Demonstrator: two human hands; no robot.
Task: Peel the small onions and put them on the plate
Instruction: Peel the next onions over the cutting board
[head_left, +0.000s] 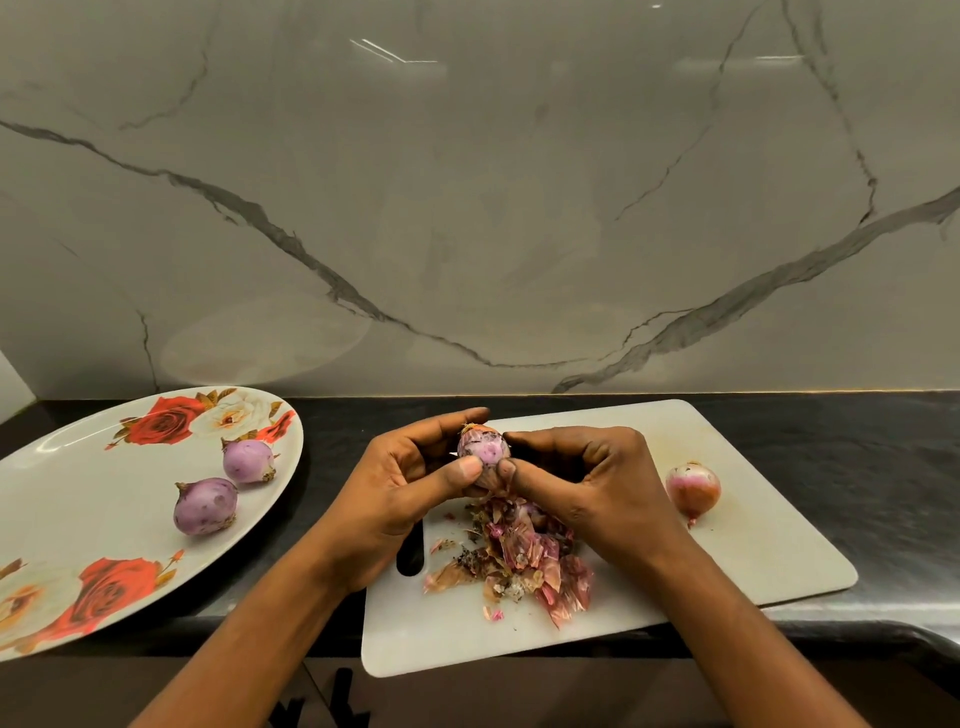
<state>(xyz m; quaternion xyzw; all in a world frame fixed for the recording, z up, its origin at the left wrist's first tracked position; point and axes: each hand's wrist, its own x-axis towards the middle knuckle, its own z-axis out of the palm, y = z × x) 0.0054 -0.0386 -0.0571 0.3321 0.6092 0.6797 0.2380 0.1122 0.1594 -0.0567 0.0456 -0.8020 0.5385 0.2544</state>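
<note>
A small onion (482, 448) sits between both hands above the far-left part of the cutting board, half stripped — pale purple, smooth flesh shows in the middle, with dry papery skin clinging at its top and hanging below. The left hand (400, 491) cups it from the left, thumb pressed against its lower front, fingers curled round behind. The right hand (587, 478) closes in from the right, its thumb and fingertips pinching the loose skin at the onion's lower edge. Both hands are narrowly closed on the onion.

Just below them a pile of peels (524, 561) lies on the white cutting board (753, 551) — thin, crinkled flakes in pink and tan, with dark crumbs mixed in. The board is flat, matte plastic with rounded corners and a slotted handle on its left side. To the right of the right hand an unpeeled onion (693, 488) rests on the board, glossy red-brown, round, tapering to a point.

On the left, an oval plate (78, 478) printed with red and cream roses holds two peeled onions (205, 506), smooth and lilac, lying near each other. Everything stands on a dark, grainy counter (857, 447) before a glossy veined marble wall (467, 208).
</note>
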